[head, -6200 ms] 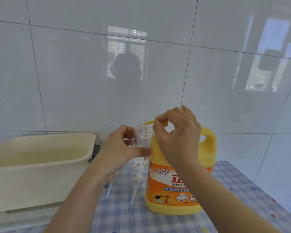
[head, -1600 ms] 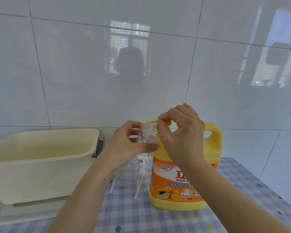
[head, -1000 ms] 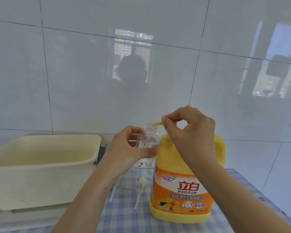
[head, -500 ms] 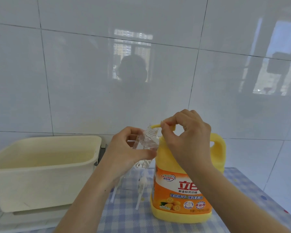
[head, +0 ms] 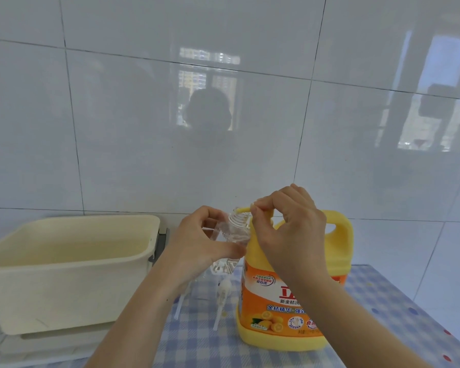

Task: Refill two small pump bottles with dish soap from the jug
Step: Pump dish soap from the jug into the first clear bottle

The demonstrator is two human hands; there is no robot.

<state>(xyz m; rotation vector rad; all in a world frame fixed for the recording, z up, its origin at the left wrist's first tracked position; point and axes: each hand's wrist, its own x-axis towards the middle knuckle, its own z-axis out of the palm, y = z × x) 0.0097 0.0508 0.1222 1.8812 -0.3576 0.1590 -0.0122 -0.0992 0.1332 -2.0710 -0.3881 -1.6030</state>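
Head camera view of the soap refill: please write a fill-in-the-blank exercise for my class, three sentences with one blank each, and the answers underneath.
1. The left hand holds the small bottle ____, not upright, its open neck at the pump of the jug.
2. The right hand grips that pump on ____ of the jug.
3. The cream basin stands to the ____ of the jug.

Missing words: tilted; top; left.

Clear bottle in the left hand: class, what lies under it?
A white pump head with its dip tube lies on the checked cloth below the clear bottle. The left hand hides a second tube's top.
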